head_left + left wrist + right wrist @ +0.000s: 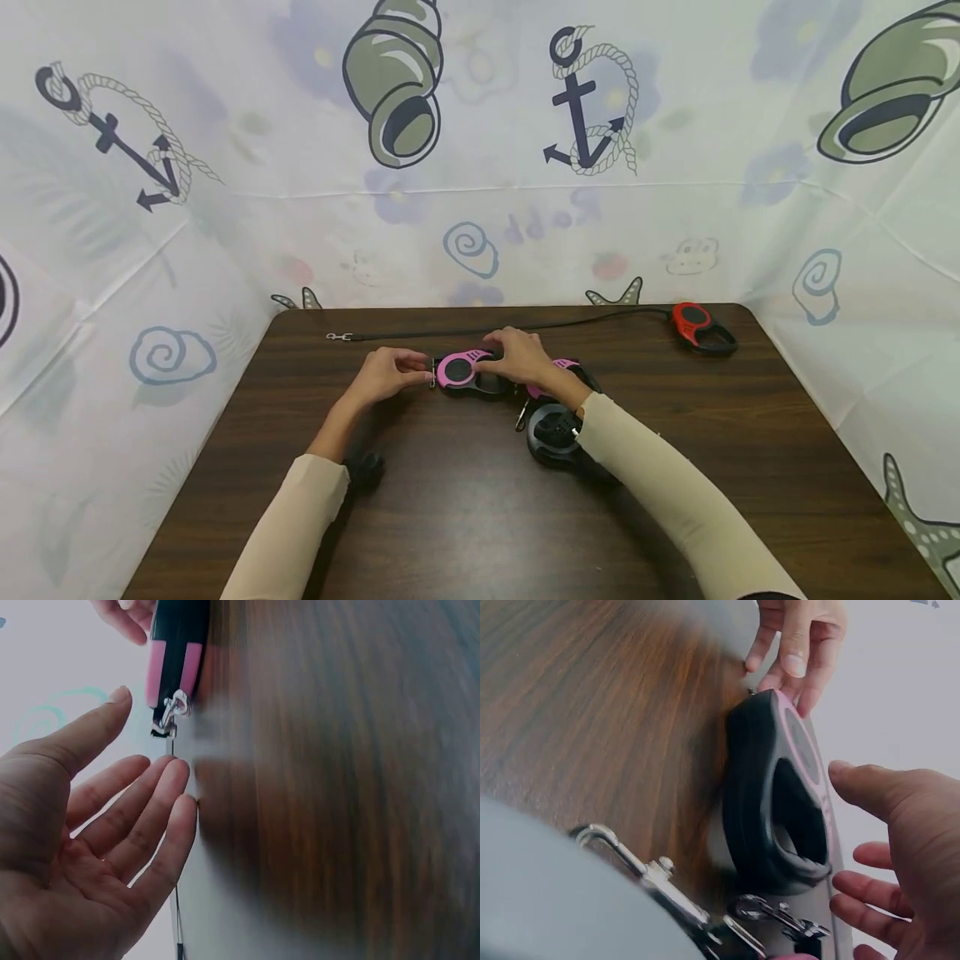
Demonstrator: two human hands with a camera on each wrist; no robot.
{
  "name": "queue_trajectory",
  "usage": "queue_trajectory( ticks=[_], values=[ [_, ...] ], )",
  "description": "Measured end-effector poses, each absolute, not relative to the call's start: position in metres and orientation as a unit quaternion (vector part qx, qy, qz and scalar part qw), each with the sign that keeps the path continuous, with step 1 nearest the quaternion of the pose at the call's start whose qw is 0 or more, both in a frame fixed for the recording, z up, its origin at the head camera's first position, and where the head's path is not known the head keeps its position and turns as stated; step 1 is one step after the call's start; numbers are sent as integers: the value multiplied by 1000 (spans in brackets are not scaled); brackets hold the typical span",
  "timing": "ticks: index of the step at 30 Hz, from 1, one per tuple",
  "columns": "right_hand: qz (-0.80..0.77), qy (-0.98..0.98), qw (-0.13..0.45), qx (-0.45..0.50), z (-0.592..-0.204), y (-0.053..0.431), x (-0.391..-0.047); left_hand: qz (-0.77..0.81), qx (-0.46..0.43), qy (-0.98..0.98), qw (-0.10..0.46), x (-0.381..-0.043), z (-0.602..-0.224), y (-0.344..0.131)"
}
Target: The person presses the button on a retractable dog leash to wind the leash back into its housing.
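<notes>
A pink and black retractable dog leash (456, 371) lies mid-table between the two hands. My left hand (382, 375) is at its front end, fingers loosely extended beside the metal clip (174, 712). Over its handle is my right hand (517, 358), thumb and fingers spread apart; the right wrist view shows them around the looped handle (780, 817) without curling round it. A second pink leash (566, 364) lies just right, partly hidden by the right hand and wrist. Nearer, a grey and black leash (542, 429) sits under the right forearm, its clip (521, 417) pointing left.
A red and black leash (693, 317) lies at the back right. Its black cord (465, 332) is stretched left along the rear of the brown table (450, 517), ending in a metal clip (339, 337). A patterned cloth (480, 100) hangs behind the table.
</notes>
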State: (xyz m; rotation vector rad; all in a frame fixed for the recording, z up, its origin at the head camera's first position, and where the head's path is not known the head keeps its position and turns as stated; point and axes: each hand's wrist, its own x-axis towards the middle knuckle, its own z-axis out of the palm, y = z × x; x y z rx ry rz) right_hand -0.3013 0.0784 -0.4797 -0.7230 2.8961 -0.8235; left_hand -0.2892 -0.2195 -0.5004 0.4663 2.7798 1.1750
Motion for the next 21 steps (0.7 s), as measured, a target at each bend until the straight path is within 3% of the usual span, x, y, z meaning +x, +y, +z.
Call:
queue_trajectory(
  ticks=[11,21],
  values=[
    [-318,909,17,-269,-471,114,-296,382,161,910,-24,-285,-496,-242],
    [-313,903,0,-295,-460,153,-289,361,175,915,-40,-290,-500,-269]
  ],
)
